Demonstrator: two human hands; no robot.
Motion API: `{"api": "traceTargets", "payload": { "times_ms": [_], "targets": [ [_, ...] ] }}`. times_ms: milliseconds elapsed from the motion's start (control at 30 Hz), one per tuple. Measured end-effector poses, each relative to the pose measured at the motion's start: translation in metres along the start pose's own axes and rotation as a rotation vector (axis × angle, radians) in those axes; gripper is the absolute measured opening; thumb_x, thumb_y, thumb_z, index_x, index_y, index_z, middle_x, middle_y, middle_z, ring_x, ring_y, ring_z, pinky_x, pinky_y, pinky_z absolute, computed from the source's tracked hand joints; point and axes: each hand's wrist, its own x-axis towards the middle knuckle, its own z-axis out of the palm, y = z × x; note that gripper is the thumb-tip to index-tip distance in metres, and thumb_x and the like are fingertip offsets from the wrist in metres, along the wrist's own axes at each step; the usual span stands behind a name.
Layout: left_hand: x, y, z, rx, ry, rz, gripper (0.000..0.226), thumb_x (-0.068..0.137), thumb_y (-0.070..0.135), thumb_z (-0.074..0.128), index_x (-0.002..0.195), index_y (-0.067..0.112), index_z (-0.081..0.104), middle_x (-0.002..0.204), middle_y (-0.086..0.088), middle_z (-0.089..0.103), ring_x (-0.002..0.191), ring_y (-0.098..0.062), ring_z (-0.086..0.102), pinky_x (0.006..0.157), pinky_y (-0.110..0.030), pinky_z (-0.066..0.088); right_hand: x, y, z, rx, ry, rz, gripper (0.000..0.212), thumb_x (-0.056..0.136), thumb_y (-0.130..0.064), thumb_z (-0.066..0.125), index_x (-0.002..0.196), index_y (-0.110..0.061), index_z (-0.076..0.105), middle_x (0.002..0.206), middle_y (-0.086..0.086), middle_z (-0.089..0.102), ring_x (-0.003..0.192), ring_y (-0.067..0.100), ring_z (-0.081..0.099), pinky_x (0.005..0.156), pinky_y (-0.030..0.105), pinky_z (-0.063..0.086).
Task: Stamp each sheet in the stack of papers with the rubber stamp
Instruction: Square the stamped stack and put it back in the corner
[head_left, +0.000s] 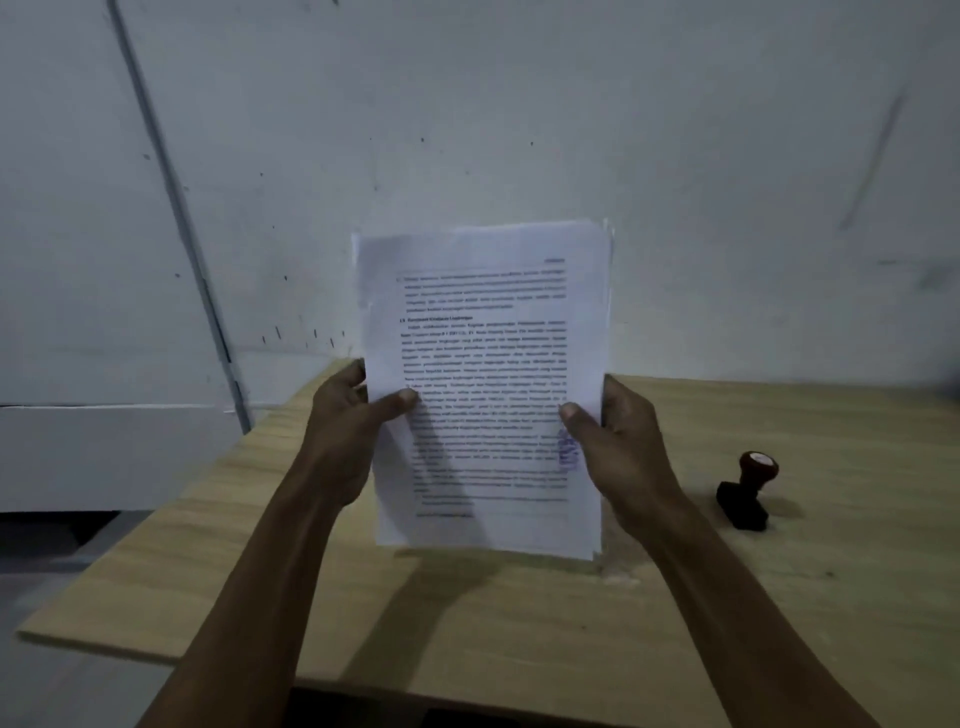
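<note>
A stack of printed papers (485, 364) stands upright, its bottom edge on or just above the wooden table (779, 597). My left hand (345, 415) grips its left edge, thumb across the front. My right hand (615, 431) grips the right edge, thumb on the text. A blue stamp mark (568, 451) shows on the top sheet beside my right thumb. The rubber stamp (748, 488), with a black base and a reddish-brown knob, lies on the table to the right, apart from both hands.
A pale wall (519, 130) rises right behind the table. White panels and a grey strip (171, 208) stand at the left. The table's left edge (156, 519) drops off to a dark floor.
</note>
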Motion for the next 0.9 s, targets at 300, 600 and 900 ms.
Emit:
{"api": "traceTargets", "payload": {
  "times_ms": [300,600,900],
  "targets": [
    [0.004,0.000,0.040,0.062,-0.031,0.016,0.034,0.080,-0.008,0.065,0.109,0.010,0.068,0.107,-0.007,0.073,0.098,-0.027,0.070,0.081,-0.039,0.058,-0.001,0.017,-0.025,0.083,0.130,0.038,0.028,0.095,0.000,0.055,0.106,-0.023,0.065,0.099,-0.005,0.073,0.089,0.012,0.071,0.070,0.024,0.057],
    [0.004,-0.024,0.054,0.138,-0.020,-0.070,0.034,0.078,-0.002,0.071,0.110,0.007,0.068,0.108,-0.009,0.073,0.097,-0.030,0.070,0.087,-0.045,0.054,-0.007,0.036,-0.034,0.129,0.112,0.133,0.025,0.093,-0.005,0.062,0.110,-0.023,0.065,0.097,-0.012,0.075,0.088,0.007,0.071,0.066,0.017,0.055],
    [0.009,-0.026,0.052,0.161,-0.014,-0.116,0.030,0.076,0.000,0.072,0.104,0.010,0.071,0.104,-0.006,0.074,0.094,-0.025,0.071,0.080,-0.036,0.053,-0.005,0.044,-0.041,0.129,0.030,0.206,0.026,0.093,-0.004,0.061,0.111,-0.021,0.066,0.103,-0.007,0.075,0.090,0.011,0.071,0.069,0.022,0.057]
  ]
}}
